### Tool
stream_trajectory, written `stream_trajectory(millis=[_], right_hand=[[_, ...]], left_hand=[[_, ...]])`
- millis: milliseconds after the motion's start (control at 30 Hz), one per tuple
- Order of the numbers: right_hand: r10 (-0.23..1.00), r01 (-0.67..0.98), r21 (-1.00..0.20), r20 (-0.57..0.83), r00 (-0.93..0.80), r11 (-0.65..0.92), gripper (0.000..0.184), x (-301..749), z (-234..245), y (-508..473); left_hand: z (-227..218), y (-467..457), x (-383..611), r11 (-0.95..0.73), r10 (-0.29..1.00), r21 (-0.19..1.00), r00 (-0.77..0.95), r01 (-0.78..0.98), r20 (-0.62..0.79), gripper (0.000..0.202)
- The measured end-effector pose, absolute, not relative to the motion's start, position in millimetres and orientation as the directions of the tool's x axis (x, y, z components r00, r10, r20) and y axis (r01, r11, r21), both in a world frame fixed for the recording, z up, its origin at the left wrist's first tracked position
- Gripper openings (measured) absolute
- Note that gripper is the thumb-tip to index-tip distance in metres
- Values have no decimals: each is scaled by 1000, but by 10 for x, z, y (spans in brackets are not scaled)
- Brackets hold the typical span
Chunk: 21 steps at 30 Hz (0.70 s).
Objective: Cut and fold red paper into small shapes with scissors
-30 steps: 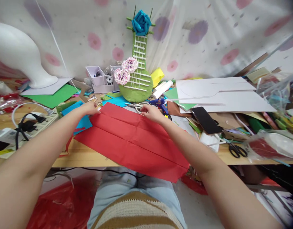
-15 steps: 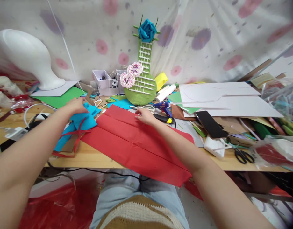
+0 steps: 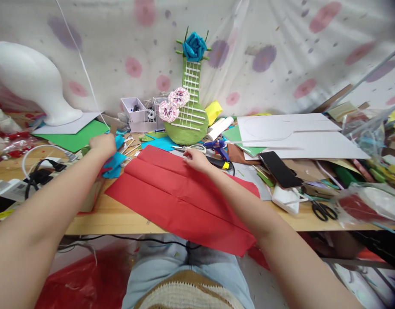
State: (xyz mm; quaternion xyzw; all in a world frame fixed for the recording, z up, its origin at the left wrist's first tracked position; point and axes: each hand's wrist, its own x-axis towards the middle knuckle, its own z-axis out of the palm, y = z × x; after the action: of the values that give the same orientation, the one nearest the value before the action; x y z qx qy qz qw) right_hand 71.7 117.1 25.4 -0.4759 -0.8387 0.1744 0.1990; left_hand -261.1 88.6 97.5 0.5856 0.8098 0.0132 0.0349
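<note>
red paper (image 3: 181, 206), one large sheet with lengthwise creases, lies aslant on the wooden table (image 3: 113, 224), its near corner hanging past the front edge. right hand (image 3: 197, 160): at the sheet's far edge, fingers bent inward; cannot tell whether they pinch the paper or only rest on it. left hand (image 3: 102, 145): off the sheet, beyond its left end, closed over with knuckles up, at crumpled blue paper (image 3: 114, 165); fingertips hidden, so cannot tell whether it grips. just beyond the right hand: pale-handled scissors (image 3: 198, 148), blue glue gun (image 3: 217, 148); beside its wrist, a black-and-yellow knife (image 3: 218, 163). behind these, upright, a green lute-shaped piece (image 3: 186, 133) with white strips, two pink-white flowers (image 3: 168, 111) and a blue flower (image 3: 194, 46) on top. to the right: dark phone (image 3: 279, 169), black-handled scissors (image 3: 324, 211).
</note>
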Motion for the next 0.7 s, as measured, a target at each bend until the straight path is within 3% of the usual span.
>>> stream_trajectory(millis=[133,233,400,567,633,700], right_hand=[[848,752,-394,193,-494,528,18,766,246,1162],[847,754,-388,203,-491,530,17,817,249,1157],[845,739,-413,217,-488,533,19,882,232,1164],[841,705,-460,264,-472,540,17,887,244,1158],[846,692,-487,274,-457,532,16,897,264,1154],[854,687,-509,274,-442,519,15,925,289,1145]], left_hand=[[1071,870,-2524,333,933,-87,-315,939,173,37],[976,859,-2501,284,924,-75,-252,956,288,44],[755,844,-2489,271,944,51,-276,961,182,74],[959,708,-2468,254,902,219,-312,942,299,56],[1068,621,-2444,205,926,208,-258,957,276,53],[1100,516,-2389,62,983,134,-84,989,161,48]])
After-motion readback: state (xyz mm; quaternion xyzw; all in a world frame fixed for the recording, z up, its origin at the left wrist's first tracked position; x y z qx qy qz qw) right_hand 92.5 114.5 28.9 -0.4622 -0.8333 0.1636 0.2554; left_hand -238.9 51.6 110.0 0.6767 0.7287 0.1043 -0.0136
